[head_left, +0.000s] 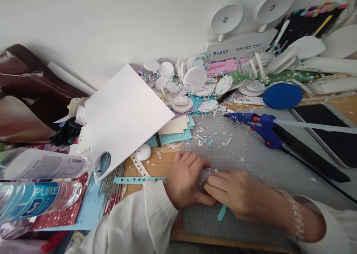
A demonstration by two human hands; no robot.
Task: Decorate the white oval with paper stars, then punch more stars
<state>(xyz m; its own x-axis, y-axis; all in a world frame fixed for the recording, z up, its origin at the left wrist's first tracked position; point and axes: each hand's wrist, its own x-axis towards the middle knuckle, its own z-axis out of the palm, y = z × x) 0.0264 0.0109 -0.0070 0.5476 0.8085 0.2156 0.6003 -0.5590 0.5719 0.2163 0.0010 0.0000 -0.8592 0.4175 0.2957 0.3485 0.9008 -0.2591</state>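
Lettering point(47, 190) reading "PURE" marks a blue-labelled clear plastic bottle point(71, 194) toward the wooden tabletop's point(156, 163) left side; along its back edge, by a white wall point(111, 27), I notice blue Chinese characters point(221, 53) on a white twin-headed lamp point(240, 45). Left hand point(188, 177) and right hand point(237, 192) both grip a rounded grey tool point(204, 179) above the grey gridded cutting mat point(220, 155), near its left edge.

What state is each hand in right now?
Left hand: closed, holding a grey rounded object.
Right hand: closed over the same grey rounded object.
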